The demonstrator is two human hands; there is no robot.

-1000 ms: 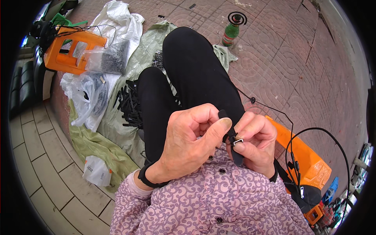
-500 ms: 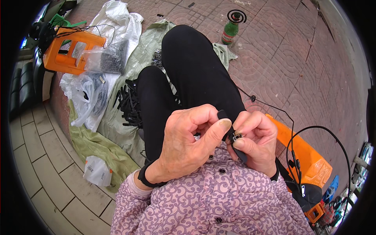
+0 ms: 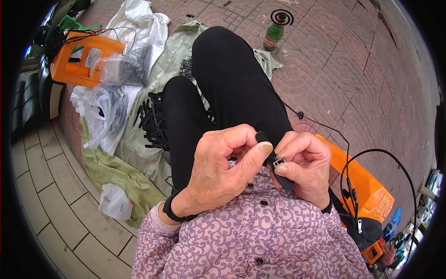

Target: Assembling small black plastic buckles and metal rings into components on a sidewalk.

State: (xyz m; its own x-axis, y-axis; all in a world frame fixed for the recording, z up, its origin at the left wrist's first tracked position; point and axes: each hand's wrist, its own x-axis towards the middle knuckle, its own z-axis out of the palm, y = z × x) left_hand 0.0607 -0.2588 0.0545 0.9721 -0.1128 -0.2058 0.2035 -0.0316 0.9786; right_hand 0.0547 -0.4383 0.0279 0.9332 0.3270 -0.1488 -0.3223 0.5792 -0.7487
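Reddish patterned paving point(image 3: 334, 79) stretches outdoors beneath a seated person in black trousers and a pink-and-purple patterned blouse. Close to the chest, both hands meet over a small black strap piece point(image 3: 272, 156) with a silvery metal clip on it. The left hand point(image 3: 223, 167) is curled, its thumb pressed against the upper end of the piece. The right hand point(image 3: 302, 165) pinches the lower part between thumb and forefinger, fingertips right at the metal clip. Beside the left knee, a pile of black strips point(image 3: 151, 123) lies on a pale green sack point(image 3: 116, 169) spread over the ground. Further left are clear plastic bags point(image 3: 104, 111) of dark parts and an orange plastic stool point(image 3: 81, 63). A green glass bottle point(image 3: 274, 35) stands beyond the knees. To the right, a thin black cable point(image 3: 371, 153) loops over an orange container point(image 3: 367, 190)
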